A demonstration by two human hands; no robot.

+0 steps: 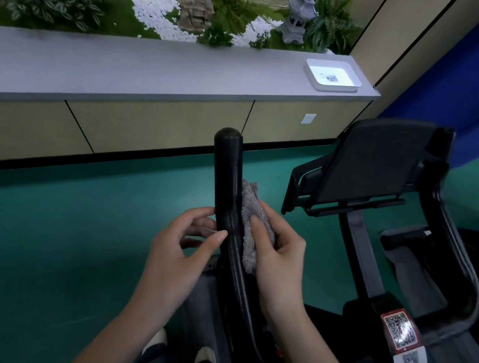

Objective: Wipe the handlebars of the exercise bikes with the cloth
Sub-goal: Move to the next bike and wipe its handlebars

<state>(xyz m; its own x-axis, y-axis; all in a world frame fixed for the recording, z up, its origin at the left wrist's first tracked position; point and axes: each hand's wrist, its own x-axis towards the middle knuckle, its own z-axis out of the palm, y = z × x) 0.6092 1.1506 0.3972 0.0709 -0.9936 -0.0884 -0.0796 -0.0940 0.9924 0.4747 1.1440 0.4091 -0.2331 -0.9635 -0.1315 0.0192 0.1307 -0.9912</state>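
A black upright handlebar [226,180] of an exercise bike rises in the middle of the view, its rounded end at the top. A grey fluffy cloth [251,209] lies against the bar's right side. My right hand [277,256] grips the cloth and presses it to the bar. My left hand [184,249] is at the bar's left side, fingers loosely bent, thumb and fingertips touching the bar. A second black handlebar [457,260] curves down at the right, beside the bike's console [373,165].
A long grey ledge [155,69] over beige cabinets runs across the back, with a white tray [332,75] at its right end and plants behind it. The floor [64,236] is green. Red and white QR stickers [401,331] mark the bike frame. Shoes show below.
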